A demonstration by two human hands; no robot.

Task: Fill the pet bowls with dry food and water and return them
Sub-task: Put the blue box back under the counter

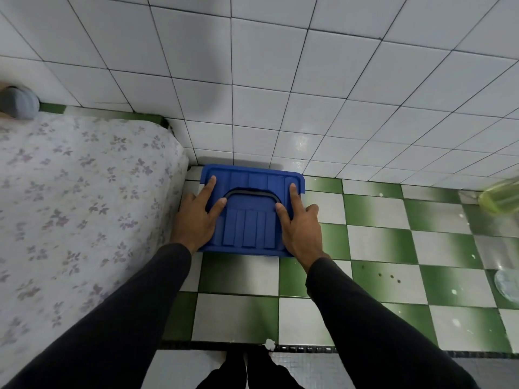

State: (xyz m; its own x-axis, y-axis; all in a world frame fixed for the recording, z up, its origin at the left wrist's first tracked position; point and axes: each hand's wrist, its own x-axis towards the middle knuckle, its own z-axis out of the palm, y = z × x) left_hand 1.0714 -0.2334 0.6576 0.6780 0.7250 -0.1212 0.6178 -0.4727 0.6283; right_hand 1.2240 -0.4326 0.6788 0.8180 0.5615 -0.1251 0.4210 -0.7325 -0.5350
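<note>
Blue plastic storage box, lid on, sits on the green-and-white checkered floor, pushed into the corner where the white tiled wall meets the floor. Its left side is just beside the floral-sheeted mattress. A dark carry handle lies folded flat in a recess of the lid.

Left hand lies flat on the left part of the lid, fingers straight and spread, index reaching toward the far left corner, thumb touching the handle's left end. Right hand mirrors it on the right part, index toward the far right corner, thumb at the handle's right end. Neither hand is clamped on anything; both press or rest with fingers apart.

No pet bowl can be identified for certain. At the right edge of the floor a clear round object is partly cut off, and a yellowish translucent container lies near the wall; what either is, I cannot tell.

Judgement: the box probably holds the dry food, and the step in hand is either opening or closing its lid; which one cannot be told. To open, hook fingertips under the lid's side edges and lift both sides evenly. To close, press evenly at all corners. The box is wedged against wall and mattress, so drawing it out from the corner would give more room.
</note>
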